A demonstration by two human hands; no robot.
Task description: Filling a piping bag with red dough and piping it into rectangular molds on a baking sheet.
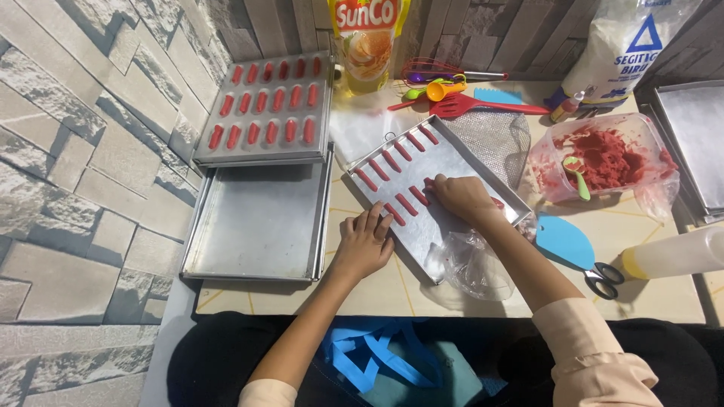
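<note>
Stone-walled table (452, 298) | left hand (364, 245) flat, fingers together, steadying tray (445, 162) | right hand (461, 197) pinched on red dough stick (427, 184) | best laid parallel, evenly spaced.

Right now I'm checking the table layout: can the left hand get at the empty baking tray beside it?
Probably yes. The left hand rests on the near edge of the tray with red dough sticks, and the empty tray lies just to its left with nothing between them.
</note>
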